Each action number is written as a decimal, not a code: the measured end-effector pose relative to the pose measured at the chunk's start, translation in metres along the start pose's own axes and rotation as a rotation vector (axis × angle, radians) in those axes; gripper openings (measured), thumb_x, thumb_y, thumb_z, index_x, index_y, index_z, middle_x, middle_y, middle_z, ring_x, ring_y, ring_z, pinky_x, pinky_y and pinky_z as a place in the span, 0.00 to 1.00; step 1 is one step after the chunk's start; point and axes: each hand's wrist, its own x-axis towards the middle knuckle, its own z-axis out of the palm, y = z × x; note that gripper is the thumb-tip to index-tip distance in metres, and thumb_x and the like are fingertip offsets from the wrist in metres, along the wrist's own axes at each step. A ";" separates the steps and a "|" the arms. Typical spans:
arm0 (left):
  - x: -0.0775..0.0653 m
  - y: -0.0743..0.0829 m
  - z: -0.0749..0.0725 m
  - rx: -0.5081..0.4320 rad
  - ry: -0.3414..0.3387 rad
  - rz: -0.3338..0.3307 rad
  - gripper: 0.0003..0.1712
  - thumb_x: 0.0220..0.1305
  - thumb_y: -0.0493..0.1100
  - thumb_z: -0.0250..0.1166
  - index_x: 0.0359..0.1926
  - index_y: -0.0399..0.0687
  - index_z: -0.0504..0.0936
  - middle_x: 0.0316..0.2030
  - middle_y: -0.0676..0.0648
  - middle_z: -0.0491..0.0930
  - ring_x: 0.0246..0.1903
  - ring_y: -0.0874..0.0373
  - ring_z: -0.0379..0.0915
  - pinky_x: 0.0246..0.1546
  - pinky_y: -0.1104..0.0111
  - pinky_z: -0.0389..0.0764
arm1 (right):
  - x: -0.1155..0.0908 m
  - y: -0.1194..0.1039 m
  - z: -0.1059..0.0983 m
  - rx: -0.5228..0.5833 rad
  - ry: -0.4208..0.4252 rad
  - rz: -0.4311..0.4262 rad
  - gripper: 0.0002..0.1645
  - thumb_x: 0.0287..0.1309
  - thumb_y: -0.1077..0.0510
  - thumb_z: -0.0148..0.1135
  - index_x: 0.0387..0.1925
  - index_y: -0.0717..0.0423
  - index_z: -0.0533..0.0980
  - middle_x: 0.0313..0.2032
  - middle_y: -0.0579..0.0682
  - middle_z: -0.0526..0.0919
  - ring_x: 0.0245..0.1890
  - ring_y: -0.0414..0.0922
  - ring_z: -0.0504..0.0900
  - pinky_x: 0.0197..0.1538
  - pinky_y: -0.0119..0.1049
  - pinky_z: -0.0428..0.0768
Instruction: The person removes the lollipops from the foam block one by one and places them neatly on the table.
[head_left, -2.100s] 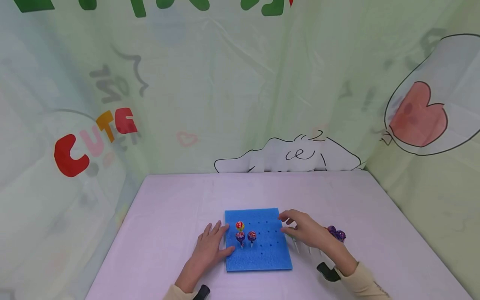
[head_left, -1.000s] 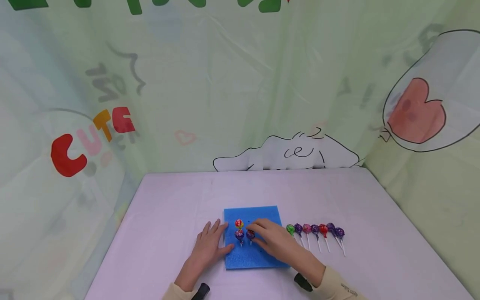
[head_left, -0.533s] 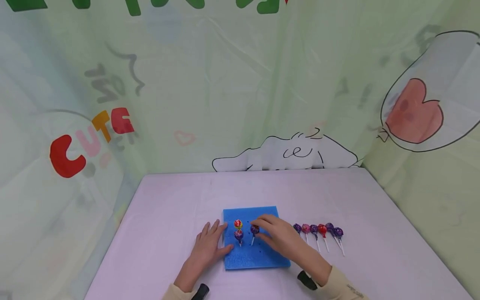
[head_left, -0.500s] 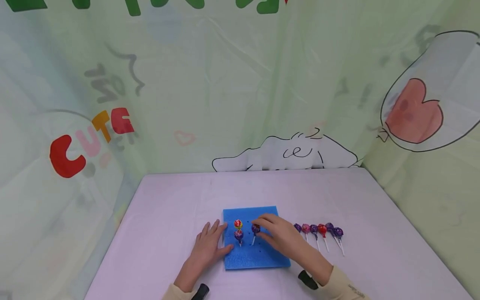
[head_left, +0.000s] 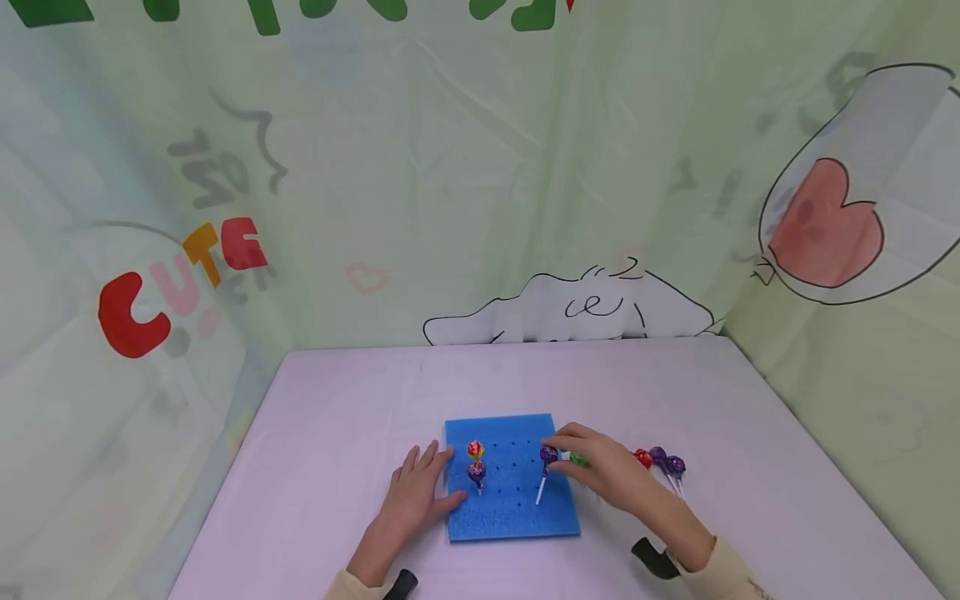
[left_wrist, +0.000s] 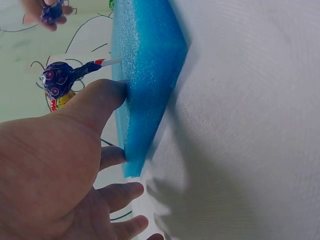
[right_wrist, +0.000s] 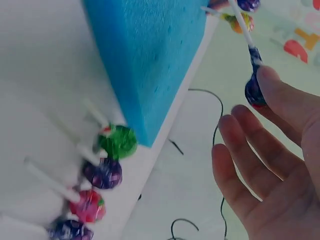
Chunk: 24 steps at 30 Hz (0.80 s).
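My right hand (head_left: 603,471) pinches a purple-wrapped lollipop (head_left: 548,455) by its head, its white stick pointing down over the right part of the blue foam board (head_left: 487,521). In the right wrist view that lollipop (right_wrist: 254,90) sits between thumb and forefinger, the other fingers loosely bent. My left hand (head_left: 416,496) rests at the board's left edge with spread fingers; in the left wrist view its thumb (left_wrist: 107,97) touches the foam. A red-and-yellow lollipop (head_left: 476,450) and a purple lollipop (head_left: 476,472) stand in the board's left column of holes.
Right of the board lies a row of lollipops: a green lollipop (right_wrist: 120,141), a pink lollipop (right_wrist: 88,206), a red lollipop (head_left: 642,457) and several purple ones. My right hand partly hides the row in the head view. Curtains (head_left: 480,183) enclose the pale table (head_left: 360,392).
My right hand came from the row to the purple lollipop standing in the board's second column, pulled it out, and carried it rightward. My left hand has stayed at the board's edge.
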 end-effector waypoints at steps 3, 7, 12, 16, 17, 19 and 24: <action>0.000 0.000 0.000 -0.004 -0.003 -0.006 0.42 0.62 0.58 0.70 0.72 0.47 0.68 0.75 0.35 0.60 0.75 0.30 0.48 0.70 0.33 0.55 | -0.006 0.011 -0.009 0.030 -0.031 -0.013 0.20 0.65 0.52 0.65 0.57 0.53 0.82 0.47 0.44 0.83 0.42 0.41 0.83 0.43 0.33 0.86; 0.000 0.001 -0.001 -0.005 -0.002 -0.011 0.42 0.62 0.58 0.70 0.72 0.48 0.68 0.75 0.35 0.60 0.75 0.30 0.47 0.70 0.33 0.55 | -0.013 0.025 -0.022 0.068 -0.062 0.012 0.22 0.67 0.50 0.63 0.57 0.56 0.81 0.46 0.44 0.83 0.39 0.33 0.77 0.40 0.27 0.82; 0.000 0.002 -0.001 -0.008 -0.008 -0.011 0.42 0.62 0.58 0.70 0.72 0.47 0.68 0.75 0.35 0.60 0.75 0.30 0.47 0.70 0.33 0.55 | -0.023 0.036 -0.037 0.078 -0.075 0.052 0.23 0.67 0.50 0.63 0.57 0.58 0.80 0.46 0.45 0.82 0.41 0.33 0.77 0.41 0.29 0.82; -0.002 0.002 -0.002 -0.004 -0.015 -0.013 0.43 0.62 0.59 0.70 0.72 0.47 0.68 0.75 0.35 0.60 0.75 0.30 0.48 0.70 0.33 0.55 | -0.031 0.043 -0.046 0.043 -0.090 0.071 0.22 0.67 0.51 0.63 0.57 0.58 0.80 0.47 0.46 0.82 0.41 0.32 0.77 0.40 0.29 0.82; -0.001 0.002 -0.002 -0.004 -0.013 -0.011 0.43 0.62 0.59 0.70 0.72 0.47 0.68 0.75 0.35 0.60 0.75 0.30 0.48 0.70 0.33 0.55 | -0.032 0.045 -0.049 0.038 -0.099 0.077 0.22 0.67 0.51 0.63 0.57 0.58 0.80 0.47 0.46 0.82 0.41 0.33 0.77 0.40 0.29 0.81; -0.001 0.002 -0.001 -0.002 -0.012 -0.009 0.43 0.62 0.59 0.70 0.72 0.47 0.68 0.75 0.35 0.60 0.75 0.30 0.48 0.70 0.33 0.55 | -0.035 0.048 -0.053 0.038 -0.122 0.086 0.22 0.67 0.52 0.63 0.56 0.59 0.80 0.46 0.47 0.82 0.41 0.33 0.77 0.40 0.28 0.81; 0.000 0.001 -0.001 0.002 -0.006 -0.010 0.43 0.62 0.59 0.70 0.72 0.48 0.68 0.75 0.35 0.60 0.75 0.30 0.48 0.70 0.34 0.55 | -0.042 0.062 -0.065 0.057 -0.184 0.074 0.21 0.67 0.52 0.63 0.55 0.62 0.81 0.46 0.49 0.83 0.41 0.33 0.78 0.41 0.29 0.83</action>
